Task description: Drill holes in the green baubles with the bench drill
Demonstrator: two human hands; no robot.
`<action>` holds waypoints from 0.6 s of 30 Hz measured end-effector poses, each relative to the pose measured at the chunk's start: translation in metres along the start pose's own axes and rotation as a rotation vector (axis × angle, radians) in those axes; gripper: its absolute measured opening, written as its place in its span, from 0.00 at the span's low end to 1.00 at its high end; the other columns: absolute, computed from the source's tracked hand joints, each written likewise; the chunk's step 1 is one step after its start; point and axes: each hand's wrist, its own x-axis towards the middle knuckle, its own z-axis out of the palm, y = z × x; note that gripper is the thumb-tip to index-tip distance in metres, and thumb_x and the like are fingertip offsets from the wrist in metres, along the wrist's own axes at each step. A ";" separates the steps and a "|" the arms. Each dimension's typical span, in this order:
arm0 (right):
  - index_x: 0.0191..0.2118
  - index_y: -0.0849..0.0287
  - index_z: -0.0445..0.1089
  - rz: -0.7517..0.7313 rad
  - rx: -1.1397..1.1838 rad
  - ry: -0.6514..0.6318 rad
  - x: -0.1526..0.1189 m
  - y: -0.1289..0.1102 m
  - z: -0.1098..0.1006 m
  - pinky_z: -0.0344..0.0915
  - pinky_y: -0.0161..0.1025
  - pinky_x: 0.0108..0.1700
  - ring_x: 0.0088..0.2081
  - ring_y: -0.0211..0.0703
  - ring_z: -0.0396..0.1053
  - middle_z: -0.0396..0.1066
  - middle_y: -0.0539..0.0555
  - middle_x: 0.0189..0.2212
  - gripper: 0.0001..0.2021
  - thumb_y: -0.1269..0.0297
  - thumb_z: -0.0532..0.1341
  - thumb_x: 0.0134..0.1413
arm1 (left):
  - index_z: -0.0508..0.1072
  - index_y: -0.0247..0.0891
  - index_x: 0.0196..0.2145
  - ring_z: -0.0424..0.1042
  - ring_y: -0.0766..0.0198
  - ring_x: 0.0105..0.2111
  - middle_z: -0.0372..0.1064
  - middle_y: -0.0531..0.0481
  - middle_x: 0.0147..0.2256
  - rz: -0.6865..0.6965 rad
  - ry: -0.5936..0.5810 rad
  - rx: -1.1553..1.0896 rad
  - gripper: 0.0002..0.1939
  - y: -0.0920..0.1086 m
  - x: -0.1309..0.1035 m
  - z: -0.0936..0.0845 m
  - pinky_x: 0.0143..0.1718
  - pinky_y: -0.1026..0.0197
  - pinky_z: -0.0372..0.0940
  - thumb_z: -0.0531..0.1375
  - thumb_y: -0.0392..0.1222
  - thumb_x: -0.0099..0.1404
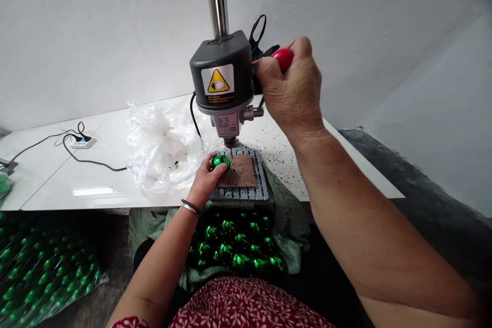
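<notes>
My left hand (207,177) holds a shiny green ball (221,162) over the left side of a brown board (244,177). The board lies on the grey slotted base (262,187) of a drill press. My right hand (294,82) is wrapped round a red knob (283,59) beside the black motor housing (221,61), which bears a yellow warning label. A thin drill bit (231,154) points down above the board, just right of the ball and apart from it. Dark chips are scattered on the board and base.
Clear plastic bags (154,148) lie on the white table (103,184) left of the press, with a power strip (83,142) farther left. Many green balls (240,238) fill a sack below the table edge. Another bag of green balls (42,271) stands at lower left.
</notes>
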 end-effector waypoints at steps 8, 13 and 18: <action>0.32 0.57 0.49 -0.023 -0.004 -0.017 0.001 0.003 -0.001 0.51 0.35 0.37 0.30 0.33 0.50 0.55 0.46 0.27 0.13 0.62 0.57 0.58 | 0.73 0.38 0.48 0.70 0.59 0.42 0.74 0.48 0.41 0.118 0.036 0.338 0.24 -0.008 0.015 0.009 0.48 0.57 0.64 0.65 0.48 0.55; 0.32 0.56 0.48 -0.055 0.024 -0.011 0.000 0.004 0.000 0.50 0.35 0.37 0.30 0.33 0.48 0.53 0.46 0.27 0.13 0.62 0.56 0.58 | 0.73 0.39 0.50 0.71 0.59 0.41 0.75 0.50 0.39 0.112 0.002 0.413 0.24 -0.002 0.013 0.013 0.47 0.58 0.65 0.65 0.46 0.55; 0.32 0.56 0.48 -0.060 0.040 -0.013 0.001 0.005 -0.002 0.49 0.35 0.37 0.30 0.34 0.49 0.53 0.46 0.27 0.12 0.62 0.55 0.57 | 0.70 0.40 0.55 0.72 0.56 0.45 0.75 0.48 0.44 0.163 -0.027 0.545 0.30 -0.004 0.009 0.017 0.51 0.54 0.65 0.67 0.43 0.53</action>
